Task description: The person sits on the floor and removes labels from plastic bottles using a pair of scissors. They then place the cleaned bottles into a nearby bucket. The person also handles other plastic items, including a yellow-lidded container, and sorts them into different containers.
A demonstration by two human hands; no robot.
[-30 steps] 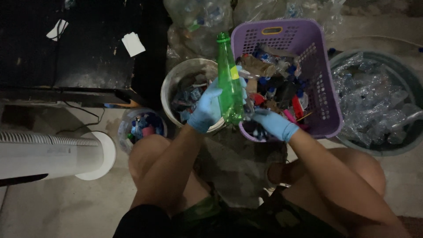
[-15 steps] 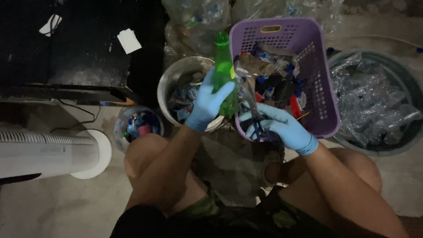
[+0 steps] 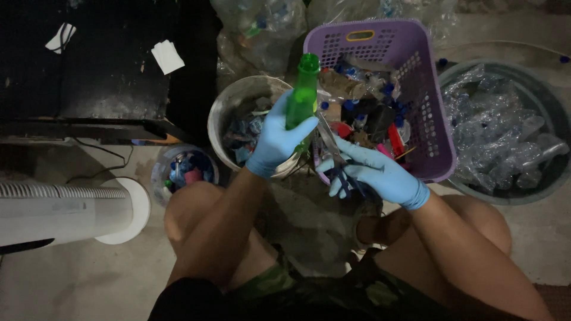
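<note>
My left hand [image 3: 276, 139], in a blue glove, grips a green plastic bottle [image 3: 302, 95] upright over the rim of a grey bucket [image 3: 221, 116]. My right hand [image 3: 375, 172], also gloved in blue, holds a pair of scissors [image 3: 336, 157] with blue handles. The blades point up toward the lower part of the bottle. Both hands are in front of a purple basket [image 3: 434, 119] filled with caps and plastic scraps.
A round tub [image 3: 553, 107] of crushed clear bottles sits at right. A small clear container [image 3: 181, 172] of coloured caps stands by my left knee. A white fan [image 3: 71, 211] lies at left, a dark cabinet [image 3: 89, 71] behind it. Bags of bottles [image 3: 256, 30] are at the back.
My right hand has drawn back out of the basket and now holds the scissors up at the bottle. My left hand still keeps the bottle upright.
</note>
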